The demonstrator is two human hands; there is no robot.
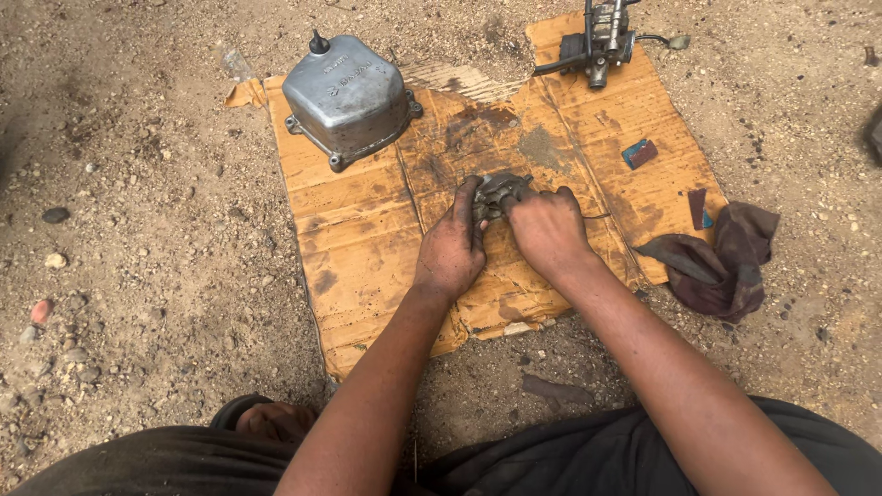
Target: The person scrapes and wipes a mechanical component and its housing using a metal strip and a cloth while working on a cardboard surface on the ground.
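A small grimy metal engine part [499, 190] lies on a sheet of oil-stained cardboard [367, 230] spread on the dirt. My left hand [452, 246] grips its left side, fingers curled over it. Over the part's right side my right hand [548, 230] presses down with closed fingers. Most of the part is hidden under both hands.
A grey metal engine cover [347, 96] sits at the cardboard's far left corner. A dark mechanical assembly [597, 41] rests at the far right edge. A small red-blue block [639, 153] and a dark rag [721, 262] lie to the right. Stony dirt surrounds everything.
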